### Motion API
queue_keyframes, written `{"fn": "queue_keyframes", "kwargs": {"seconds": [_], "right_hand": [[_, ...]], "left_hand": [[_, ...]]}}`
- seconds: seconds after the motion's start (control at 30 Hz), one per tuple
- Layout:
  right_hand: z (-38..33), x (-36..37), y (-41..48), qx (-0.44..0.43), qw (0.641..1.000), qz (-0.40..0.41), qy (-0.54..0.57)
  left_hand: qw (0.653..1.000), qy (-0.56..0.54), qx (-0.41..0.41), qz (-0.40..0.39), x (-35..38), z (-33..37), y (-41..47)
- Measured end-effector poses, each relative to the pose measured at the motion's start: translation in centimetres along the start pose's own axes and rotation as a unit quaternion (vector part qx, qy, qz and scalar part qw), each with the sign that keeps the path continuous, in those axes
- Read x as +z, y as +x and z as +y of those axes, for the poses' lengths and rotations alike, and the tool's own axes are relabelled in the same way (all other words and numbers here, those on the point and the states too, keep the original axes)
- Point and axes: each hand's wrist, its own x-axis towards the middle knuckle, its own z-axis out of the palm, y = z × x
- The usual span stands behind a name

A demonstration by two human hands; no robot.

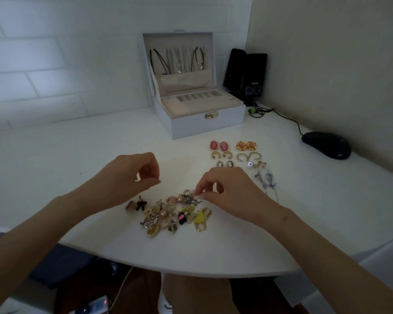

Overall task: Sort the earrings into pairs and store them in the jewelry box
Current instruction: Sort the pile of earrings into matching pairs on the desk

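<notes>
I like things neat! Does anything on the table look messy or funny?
Yes. The unsorted earring pile near the front edge of the table is a jumbled heap. Among the sorted pairs, one round pale earring sits beside a gold one that seems not to match.

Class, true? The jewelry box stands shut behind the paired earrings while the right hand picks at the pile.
No: the head view shows the jewelry box open, lid raised, behind the paired earrings; the right hand does pick at the pile.
</notes>
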Motion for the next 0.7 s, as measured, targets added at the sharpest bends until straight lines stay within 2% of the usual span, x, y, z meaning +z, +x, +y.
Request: {"fn": "queue_keyframes", "kwargs": {"seconds": [0.23,0.47,0.7], "right_hand": [[-1.1,0.9,1.4,-0.017,0.997,-0.054,-0.060],[-1.1,1.3,2.0,-0.032,0.995,-0.045,-0.079],[-1.2,-2.2,1.3,0.047,0.990,0.007,0.130]], "left_hand": [[1.000,-0.021,0.003,-0.023,0.5,-0.1,-0.6],[0.998,-0.005,0.043,-0.033,2.2,0.9,0.2],[0.998,0.028,0.022,-0.048,2.9,1.8,1.4]]}}
